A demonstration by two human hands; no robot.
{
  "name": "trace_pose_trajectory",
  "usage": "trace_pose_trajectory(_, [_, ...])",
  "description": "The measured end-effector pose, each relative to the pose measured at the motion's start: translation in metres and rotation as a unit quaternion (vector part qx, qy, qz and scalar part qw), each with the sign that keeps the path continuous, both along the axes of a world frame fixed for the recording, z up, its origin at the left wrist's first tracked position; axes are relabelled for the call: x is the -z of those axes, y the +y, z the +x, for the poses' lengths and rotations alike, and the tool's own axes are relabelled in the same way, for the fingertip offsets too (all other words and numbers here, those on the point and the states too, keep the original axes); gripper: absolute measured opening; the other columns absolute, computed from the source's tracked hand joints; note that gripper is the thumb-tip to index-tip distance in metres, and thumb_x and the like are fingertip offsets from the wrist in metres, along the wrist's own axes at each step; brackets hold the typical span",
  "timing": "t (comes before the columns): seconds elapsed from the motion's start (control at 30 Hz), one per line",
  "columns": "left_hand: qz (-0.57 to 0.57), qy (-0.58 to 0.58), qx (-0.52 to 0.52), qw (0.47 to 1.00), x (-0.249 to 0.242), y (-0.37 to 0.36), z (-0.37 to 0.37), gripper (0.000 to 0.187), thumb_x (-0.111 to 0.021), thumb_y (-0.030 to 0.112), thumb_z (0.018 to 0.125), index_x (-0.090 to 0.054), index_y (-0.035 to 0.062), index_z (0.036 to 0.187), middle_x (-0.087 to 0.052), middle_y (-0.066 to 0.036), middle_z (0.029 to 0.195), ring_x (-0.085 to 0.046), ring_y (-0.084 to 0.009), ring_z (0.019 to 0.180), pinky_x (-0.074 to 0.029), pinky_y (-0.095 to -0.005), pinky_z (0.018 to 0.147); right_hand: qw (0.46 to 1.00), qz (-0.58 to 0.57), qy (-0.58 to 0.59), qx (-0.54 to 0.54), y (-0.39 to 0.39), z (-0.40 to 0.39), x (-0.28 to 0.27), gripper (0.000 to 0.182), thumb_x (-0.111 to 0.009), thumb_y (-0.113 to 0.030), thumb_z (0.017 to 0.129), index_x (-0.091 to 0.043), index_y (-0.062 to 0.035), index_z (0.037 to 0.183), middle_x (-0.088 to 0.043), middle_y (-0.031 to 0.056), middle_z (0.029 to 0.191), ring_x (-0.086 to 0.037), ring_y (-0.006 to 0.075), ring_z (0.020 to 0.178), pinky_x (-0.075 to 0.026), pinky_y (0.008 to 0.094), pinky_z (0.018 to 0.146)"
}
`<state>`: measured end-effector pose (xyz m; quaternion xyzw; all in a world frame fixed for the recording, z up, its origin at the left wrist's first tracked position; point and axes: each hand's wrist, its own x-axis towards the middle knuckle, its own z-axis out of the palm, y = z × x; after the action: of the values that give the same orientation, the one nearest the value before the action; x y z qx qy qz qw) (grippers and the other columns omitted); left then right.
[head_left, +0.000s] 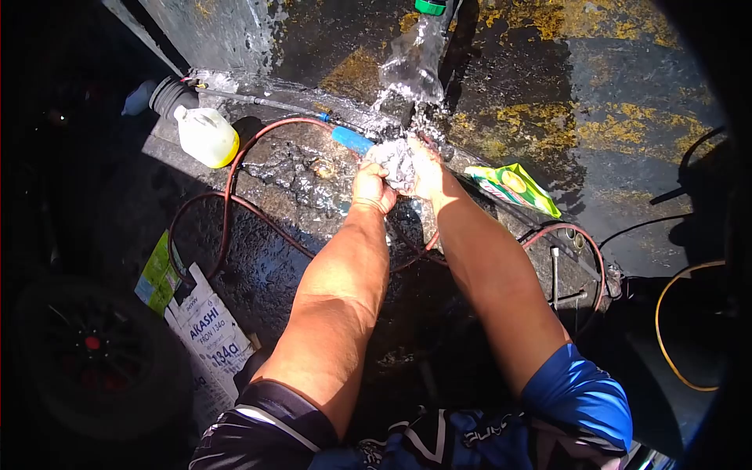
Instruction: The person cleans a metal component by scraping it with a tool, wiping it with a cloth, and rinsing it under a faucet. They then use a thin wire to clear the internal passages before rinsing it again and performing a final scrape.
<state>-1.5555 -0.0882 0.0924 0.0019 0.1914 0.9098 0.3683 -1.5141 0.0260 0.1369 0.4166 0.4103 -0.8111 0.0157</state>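
My left hand (374, 188) and my right hand (427, 168) are close together, closed around a wet, crumpled, whitish-grey rag (397, 166). Glare and splashes blur its outline. Just above, water (411, 74) pours from a green-collared hose end (430, 7) and splashes off the ledge around my hands. A red hose with a blue sleeve (352, 140) ends beside my left hand. To the right of my right hand lies a green and yellow packet (515, 188).
A white jug with yellow liquid (207, 137) stands on the wet ledge at left. The red hose (228, 196) loops across the ground. A flattened printed carton (211, 329) and a dark wheel (92, 345) are lower left. Metal wrenches (555, 274) lie right.
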Motion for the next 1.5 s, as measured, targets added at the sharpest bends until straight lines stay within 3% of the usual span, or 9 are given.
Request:
trace_pose_trajectory(0.13, [-0.097, 0.055, -0.006, 0.994, -0.012, 0.003, 0.002, 0.052, -0.045, 0.0, 0.073, -0.06, -0.0015, 0.123, -0.068, -0.015, 0.114, -0.066, -0.0313, 0.106, -0.053, -0.0457, 0.097, 0.999, -0.029, -0.017, 0.025, -0.004, 0.006, -0.023, 0.055, -0.038, -0.061, 0.1, -0.068, -0.0163, 0.113, -0.074, 0.0036, 0.099, -0.071, 0.027, 0.088, -0.05, 0.0576, 0.085])
trace_pose_trajectory(0.4, [-0.124, -0.068, -0.04, 0.989, -0.02, 0.004, -0.016, 0.038, -0.048, 0.008, 0.083, -0.063, 0.0014, 0.117, -0.07, -0.015, 0.109, -0.068, -0.0326, 0.1, -0.052, -0.0473, 0.097, 0.966, -0.164, 0.198, 0.025, 0.013, -0.014, 0.037, 0.048, -0.039, -0.047, 0.104, -0.068, -0.009, 0.111, -0.073, 0.0092, 0.095, -0.071, 0.0268, 0.085, -0.058, 0.0497, 0.077])
trace_pose_trajectory(0.63, [-0.24, -0.033, -0.092, 0.966, 0.01, 0.008, -0.03, 0.03, -0.045, 0.015, 0.092, -0.065, 0.0049, 0.111, -0.071, -0.012, 0.105, -0.068, -0.0282, 0.097, -0.057, -0.0469, 0.085, 0.987, 0.154, 0.036, -0.034, -0.007, -0.019, -0.017, 0.037, -0.057, -0.039, 0.1, -0.068, -0.0049, 0.106, -0.072, 0.0081, 0.095, -0.069, 0.0229, 0.084, -0.056, 0.0363, 0.074])
trace_pose_trajectory(0.77, [-0.313, -0.048, -0.075, 0.946, -0.002, 0.004, -0.024, 0.032, -0.037, 0.019, 0.1, -0.065, 0.0089, 0.11, -0.07, -0.01, 0.104, -0.068, -0.0221, 0.091, -0.057, -0.0454, 0.07, 0.875, 0.463, 0.041, -0.133, 0.017, -0.035, 0.024, 0.02, -0.06, -0.018, 0.097, -0.069, -0.0024, 0.103, -0.072, 0.0065, 0.094, -0.068, 0.0185, 0.085, -0.056, 0.0365, 0.077])
trace_pose_trajectory(0.8, [-0.306, -0.091, -0.051, 0.946, -0.02, -0.002, -0.017, 0.032, -0.036, 0.024, 0.102, -0.065, 0.0124, 0.11, -0.069, -0.008, 0.103, -0.067, -0.0203, 0.087, -0.055, -0.0433, 0.062, 0.959, 0.168, 0.212, -0.09, 0.038, -0.041, 0.05, 0.015, -0.063, -0.01, 0.091, -0.072, -0.0037, 0.1, -0.073, 0.0062, 0.098, -0.067, 0.0181, 0.094, -0.054, 0.0352, 0.086])
trace_pose_trajectory(0.87, [-0.295, -0.096, -0.025, 0.95, -0.019, -0.006, -0.013, 0.032, -0.037, 0.026, 0.102, -0.064, 0.0136, 0.111, -0.069, -0.006, 0.103, -0.066, -0.0216, 0.089, -0.055, -0.0448, 0.064, 0.867, 0.395, 0.239, -0.186, 0.066, -0.053, 0.087, 0.015, -0.063, -0.007, 0.089, -0.072, -0.0025, 0.1, -0.073, 0.007, 0.099, -0.067, 0.0186, 0.093, -0.055, 0.0345, 0.085])
trace_pose_trajectory(1.17, [-0.263, -0.12, 0.031, 0.957, -0.011, 0.006, 0.0, 0.038, -0.034, 0.038, 0.103, -0.065, 0.0184, 0.114, -0.07, -0.003, 0.103, -0.064, -0.0232, 0.096, -0.051, -0.0473, 0.073, 0.954, 0.239, 0.138, -0.119, 0.047, -0.022, 0.027, 0.02, -0.069, 0.003, 0.083, -0.068, 0.0009, 0.103, -0.069, 0.0096, 0.085, -0.066, 0.0177, 0.071, -0.053, 0.0311, 0.061])
trace_pose_trajectory(1.33, [-0.223, -0.142, 0.02, 0.964, -0.006, 0.01, -0.008, 0.045, -0.029, 0.04, 0.098, -0.064, 0.0181, 0.116, -0.071, -0.004, 0.105, -0.066, -0.0267, 0.097, -0.05, -0.0495, 0.076, 0.966, 0.158, 0.156, -0.134, 0.057, -0.018, 0.035, 0.028, -0.068, 0.004, 0.084, -0.065, 0.0023, 0.111, -0.07, 0.01, 0.095, -0.067, 0.0167, 0.081, -0.055, 0.03, 0.071])
trace_pose_trajectory(1.5, [-0.254, -0.113, 0.005, 0.96, -0.012, 0.008, -0.009, 0.047, -0.034, 0.046, 0.1, -0.065, 0.0144, 0.117, -0.071, -0.005, 0.108, -0.068, -0.027, 0.093, -0.055, -0.045, 0.078, 0.948, 0.279, 0.094, -0.119, 0.035, -0.021, 0.025, 0.021, -0.072, -0.002, 0.085, -0.067, -0.0022, 0.105, -0.07, 0.0066, 0.093, -0.065, 0.0146, 0.08, -0.052, 0.03, 0.068])
